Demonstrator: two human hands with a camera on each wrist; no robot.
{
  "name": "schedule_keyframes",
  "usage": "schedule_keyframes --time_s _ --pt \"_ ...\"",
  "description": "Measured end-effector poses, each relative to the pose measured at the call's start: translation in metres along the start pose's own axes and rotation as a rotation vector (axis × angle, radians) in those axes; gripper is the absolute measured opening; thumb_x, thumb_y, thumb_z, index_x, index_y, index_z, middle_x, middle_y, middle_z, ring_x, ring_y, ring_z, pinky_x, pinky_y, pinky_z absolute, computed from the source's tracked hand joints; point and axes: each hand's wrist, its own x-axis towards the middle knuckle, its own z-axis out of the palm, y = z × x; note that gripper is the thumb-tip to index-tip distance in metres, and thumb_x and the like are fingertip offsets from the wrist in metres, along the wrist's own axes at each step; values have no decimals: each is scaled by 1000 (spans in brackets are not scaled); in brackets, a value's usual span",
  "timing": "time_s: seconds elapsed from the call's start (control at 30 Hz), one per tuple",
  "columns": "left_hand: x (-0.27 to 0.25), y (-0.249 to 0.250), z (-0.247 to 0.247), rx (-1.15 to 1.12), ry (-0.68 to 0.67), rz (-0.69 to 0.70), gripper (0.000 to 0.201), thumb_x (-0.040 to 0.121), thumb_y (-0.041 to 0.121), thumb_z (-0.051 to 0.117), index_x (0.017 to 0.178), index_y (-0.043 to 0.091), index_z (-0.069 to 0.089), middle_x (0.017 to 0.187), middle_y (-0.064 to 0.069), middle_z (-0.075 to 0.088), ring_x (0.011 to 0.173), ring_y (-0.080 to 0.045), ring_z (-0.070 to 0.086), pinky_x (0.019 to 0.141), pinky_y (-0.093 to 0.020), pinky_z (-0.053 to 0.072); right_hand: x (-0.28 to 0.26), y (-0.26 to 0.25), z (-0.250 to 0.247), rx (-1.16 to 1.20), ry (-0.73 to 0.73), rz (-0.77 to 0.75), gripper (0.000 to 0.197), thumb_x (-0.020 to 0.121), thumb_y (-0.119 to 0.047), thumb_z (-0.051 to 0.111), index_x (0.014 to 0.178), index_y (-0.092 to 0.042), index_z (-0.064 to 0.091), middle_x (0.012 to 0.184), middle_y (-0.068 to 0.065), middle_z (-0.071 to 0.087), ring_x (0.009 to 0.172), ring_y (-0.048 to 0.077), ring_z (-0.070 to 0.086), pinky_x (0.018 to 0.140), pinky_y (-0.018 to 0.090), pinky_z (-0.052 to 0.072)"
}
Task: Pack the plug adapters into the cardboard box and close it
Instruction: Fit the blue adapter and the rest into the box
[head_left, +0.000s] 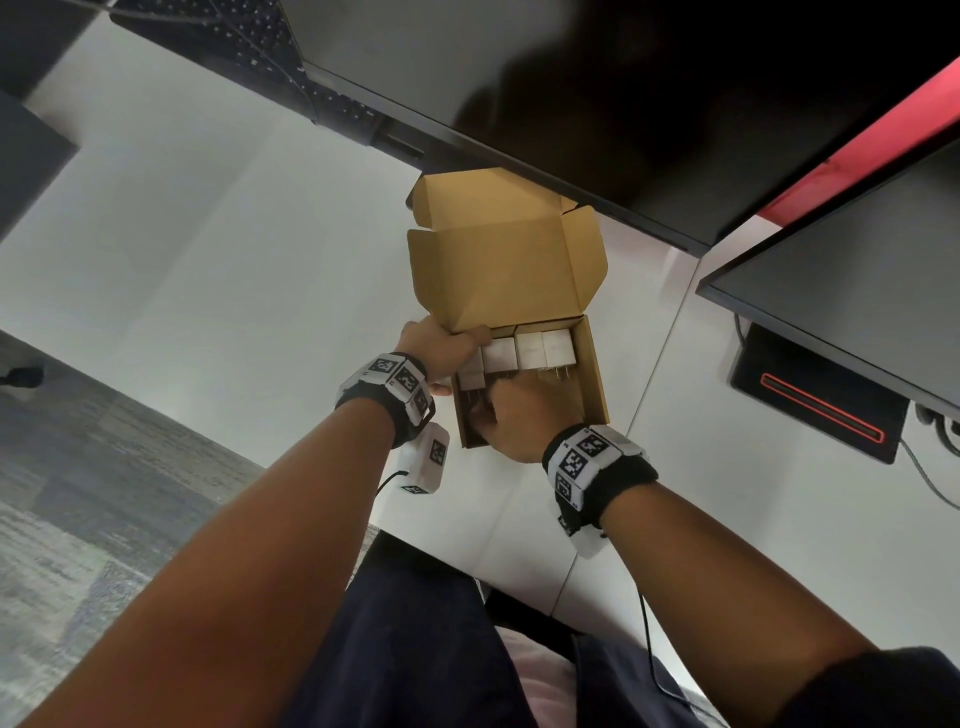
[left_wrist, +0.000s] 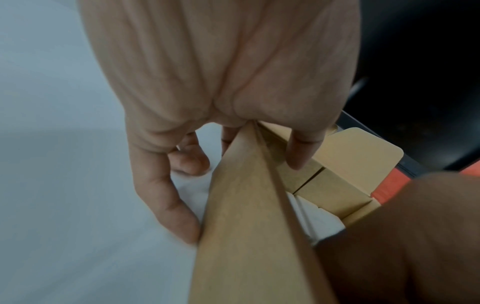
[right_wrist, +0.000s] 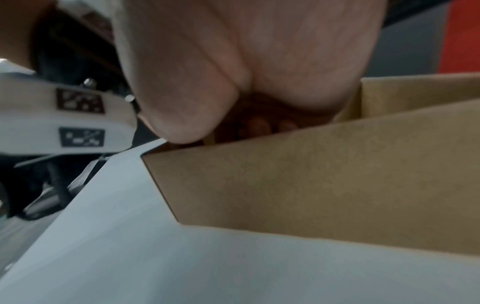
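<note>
An open cardboard box (head_left: 595, 374) stands on the white table, its lid (head_left: 498, 260) raised at the far side. Several white plug adapters (head_left: 530, 351) lie in a row inside, prongs toward me. My left hand (head_left: 457, 353) grips the box's left wall (left_wrist: 246, 205), one digit inside (left_wrist: 301, 152) and the others outside (left_wrist: 166, 195). My right hand (head_left: 511, 415) is inside the box, its curled fingers at the pronged end of the leftmost adapter (head_left: 471, 376). In the right wrist view only the box's near wall (right_wrist: 324, 185) and curled fingertips (right_wrist: 259, 123) show.
A dark monitor (head_left: 571, 104) overhangs the lid just behind the box. A keyboard (head_left: 234, 31) lies at the far left. To the right are a second monitor (head_left: 857, 286) and a black device with a red stripe (head_left: 821, 410). Bare white table (head_left: 234, 234) spreads left of the box.
</note>
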Motion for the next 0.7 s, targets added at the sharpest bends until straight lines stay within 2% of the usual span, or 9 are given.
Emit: schedule_keyframes --time_s 0.07,0.2,0.27,0.33,0.47,0.6,0.7 --pt "1 0 1 9 1 0 60 76 51 70 128 22 60 138 -10 56 115 -31 65 61 -34 65 -3 0 2 -61 0 -35 35 100 -44 52 96 -13 69 85 4 55 73 23 57 67 32 48" --pt "2 0 0 12 -4 4 54 77 50 70 124 25 59 138 -10 56 114 -30 65 61 -34 65 -5 -2 7 -75 -3 -49 26 100 -32 58 110 -10 67 108 12 67 92 27 67 78 38 57" --pt "2 -1 0 20 -10 13 50 80 48 70 123 24 60 137 -10 58 113 -30 66 61 -34 65 -6 -4 8 -63 24 -34 23 98 -29 61 109 -10 67 107 13 68 92 28 68 81 40 59" --pt "4 -2 0 24 -15 19 55 76 49 70 124 24 63 136 -10 58 111 -28 67 59 -33 66 -4 -6 7 -26 59 -4 19 95 -27 64 105 -12 70 102 10 70 89 27 68 79 41 60" --pt "4 -2 -1 10 -21 17 58 72 50 70 123 23 64 136 -10 59 109 -29 68 64 -37 69 -3 -6 5 8 59 36 23 92 -36 67 99 -15 70 91 6 68 81 24 67 75 39 60" --pt "4 -2 0 13 -21 20 58 73 50 70 124 22 63 136 -11 58 109 -29 68 60 -33 67 -3 -7 3 -35 44 24 23 93 -31 68 104 -12 69 99 9 68 87 26 68 78 41 61" --pt "3 -2 0 15 -18 24 51 78 46 71 122 22 64 134 -11 60 109 -30 69 57 -31 65 -2 -7 2 -54 50 22 22 94 -29 66 107 -11 69 104 10 69 90 27 69 79 40 60"
